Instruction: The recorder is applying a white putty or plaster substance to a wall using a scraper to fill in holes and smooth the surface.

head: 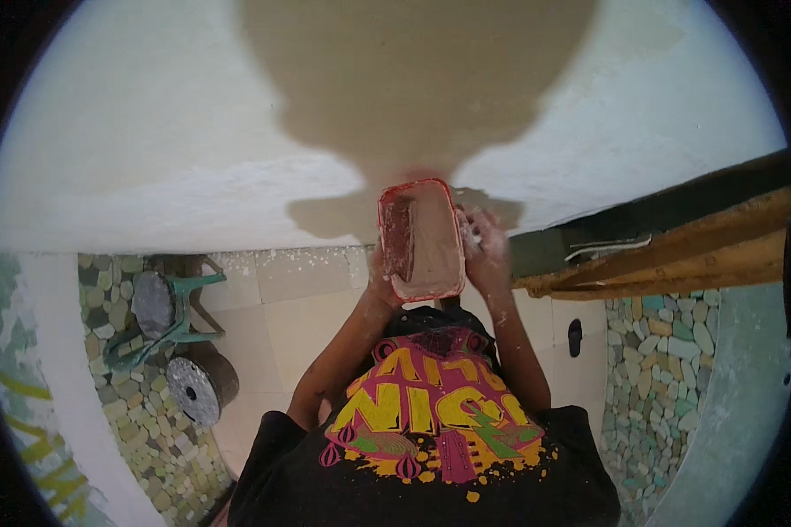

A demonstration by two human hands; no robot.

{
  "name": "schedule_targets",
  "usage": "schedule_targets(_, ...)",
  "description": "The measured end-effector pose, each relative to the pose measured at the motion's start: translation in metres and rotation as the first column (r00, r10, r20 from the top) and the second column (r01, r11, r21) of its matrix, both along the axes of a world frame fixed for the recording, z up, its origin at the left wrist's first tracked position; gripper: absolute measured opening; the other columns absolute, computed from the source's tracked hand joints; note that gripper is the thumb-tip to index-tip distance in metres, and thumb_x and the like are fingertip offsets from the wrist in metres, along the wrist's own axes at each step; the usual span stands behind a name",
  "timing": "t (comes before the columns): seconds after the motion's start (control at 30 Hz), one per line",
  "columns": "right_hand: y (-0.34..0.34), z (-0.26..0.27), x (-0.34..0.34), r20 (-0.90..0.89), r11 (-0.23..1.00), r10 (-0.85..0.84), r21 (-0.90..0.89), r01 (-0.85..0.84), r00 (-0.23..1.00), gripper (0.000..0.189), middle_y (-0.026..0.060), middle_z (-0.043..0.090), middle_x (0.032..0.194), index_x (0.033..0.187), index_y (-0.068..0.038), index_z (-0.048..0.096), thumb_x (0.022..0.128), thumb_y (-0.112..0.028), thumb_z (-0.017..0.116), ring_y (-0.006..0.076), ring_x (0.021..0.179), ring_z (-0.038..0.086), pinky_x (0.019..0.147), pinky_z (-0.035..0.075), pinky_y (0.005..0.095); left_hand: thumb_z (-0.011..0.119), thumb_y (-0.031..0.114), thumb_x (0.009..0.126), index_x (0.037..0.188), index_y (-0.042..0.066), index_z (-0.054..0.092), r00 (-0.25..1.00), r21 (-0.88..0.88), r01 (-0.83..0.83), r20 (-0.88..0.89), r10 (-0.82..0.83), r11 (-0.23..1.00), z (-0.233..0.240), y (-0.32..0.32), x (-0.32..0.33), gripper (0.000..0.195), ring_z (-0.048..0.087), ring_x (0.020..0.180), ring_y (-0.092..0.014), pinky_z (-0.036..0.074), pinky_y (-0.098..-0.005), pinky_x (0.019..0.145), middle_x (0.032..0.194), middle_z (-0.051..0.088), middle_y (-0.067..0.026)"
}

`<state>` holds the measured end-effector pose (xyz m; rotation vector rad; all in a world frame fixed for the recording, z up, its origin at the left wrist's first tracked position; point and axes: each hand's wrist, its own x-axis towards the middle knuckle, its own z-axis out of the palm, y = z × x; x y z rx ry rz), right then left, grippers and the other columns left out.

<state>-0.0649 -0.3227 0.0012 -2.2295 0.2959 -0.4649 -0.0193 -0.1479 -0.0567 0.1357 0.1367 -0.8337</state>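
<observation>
A red plastic tub (461, 263) with rounded corners is held up before my chest, close to the wall. Pale wet paste, like plaster or wall putty, coats its inside and lies across its right part; the left part shows a darker reddish hollow. My left hand (381, 280) grips the tub's left side near the lower corner, its fingers mostly hidden behind it. My right hand (486, 247) is at the tub's right wall, fingers curled and smeared white. Something small and pale shows at those fingers; whether it is a tool or paste is unclear.
A pale wall (171, 132) rises ahead, with my shadow on it. White spatters dot the tiled floor (316, 316) at its foot. Left are a green stool (184, 303) and a spool-like drum (194, 392). To the right, a brown wooden board (685, 257) and a dark sandal (575, 338).
</observation>
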Motion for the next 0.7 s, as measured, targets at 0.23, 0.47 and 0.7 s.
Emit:
schedule_targets(0.23,0.058,0.104,-0.008,0.082,0.940,0.139,0.304,-0.158,0.987,0.035,0.0139,0.068,0.096,0.112,0.002,0.067,0.090,-0.025,0.075,0.0217,0.084,0.065,0.077,0.053,0.0343,0.049,0.060,0.099,0.151,0.010,0.040,0.974,0.332,-0.005,0.214,-0.069,0.943,-0.003,0.029,0.016,0.073,0.054,0.131,-0.030,0.045,-0.0488,0.111,0.146,0.053,-0.0128)
schedule_targets(0.47,0.079,0.071,-0.001,-0.211,0.852,0.331,0.487,-0.195,0.920,0.027,0.0057,0.070,0.096,0.115,0.001,0.067,0.098,-0.020,0.068,0.0106,0.090,0.060,0.083,0.051,0.0319,0.060,0.062,0.093,0.147,0.008,0.043,0.922,0.417,-0.032,0.364,-0.134,0.908,-0.018,0.059,0.017,0.079,0.057,0.127,-0.026,0.048,-0.0438,0.108,0.141,0.056,-0.0119)
schedule_targets(0.7,0.064,0.121,-0.025,-0.026,0.685,-0.005,0.728,0.022,1.000,0.021,0.0018,0.072,0.098,0.115,0.001,0.070,0.100,-0.012,0.063,0.0079,0.088,0.062,0.081,0.053,0.0268,0.050,0.076,0.089,0.153,0.010,0.036,0.974,0.338,0.017,0.206,-0.092,0.941,0.016,0.073,0.029,0.093,0.055,0.128,-0.031,0.047,-0.0492,0.108,0.144,0.052,-0.0135)
